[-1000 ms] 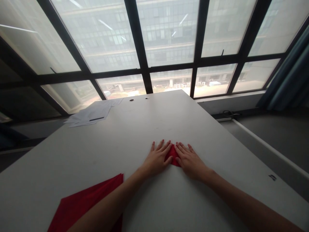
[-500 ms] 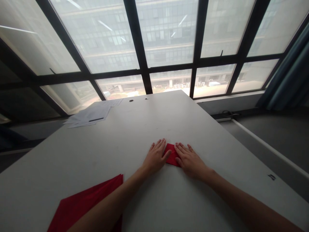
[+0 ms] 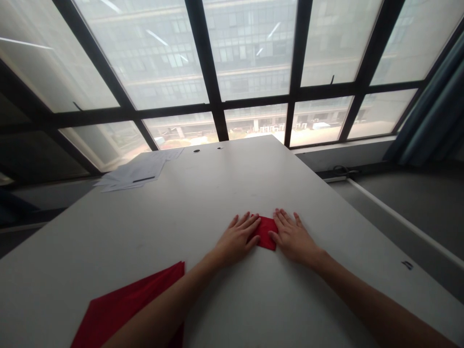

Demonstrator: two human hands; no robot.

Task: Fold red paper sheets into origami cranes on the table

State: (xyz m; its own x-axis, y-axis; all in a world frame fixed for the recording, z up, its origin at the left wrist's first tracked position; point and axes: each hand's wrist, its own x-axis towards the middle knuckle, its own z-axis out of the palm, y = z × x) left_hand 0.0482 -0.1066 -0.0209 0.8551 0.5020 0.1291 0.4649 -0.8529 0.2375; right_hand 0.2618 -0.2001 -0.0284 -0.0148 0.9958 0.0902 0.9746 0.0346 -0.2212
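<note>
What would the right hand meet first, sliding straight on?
The right hand points across bare tabletop that looks free to the far edge; the window beyond would probably come first, but depth there is unclear.

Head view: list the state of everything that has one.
Small red piece: flat, seemingly folded
Large red piece: flat, layered
Left hand: palm down, fingers extended
Right hand: same
Papers: spread, overlapping
Dark pen-like stick: lying down
Blue curtain: bunched

On the table (image 3: 203, 193), the left cloth (image 3: 119, 304) lies before the papers (image 3: 136, 169) and the right cloth (image 3: 266, 233)
</note>
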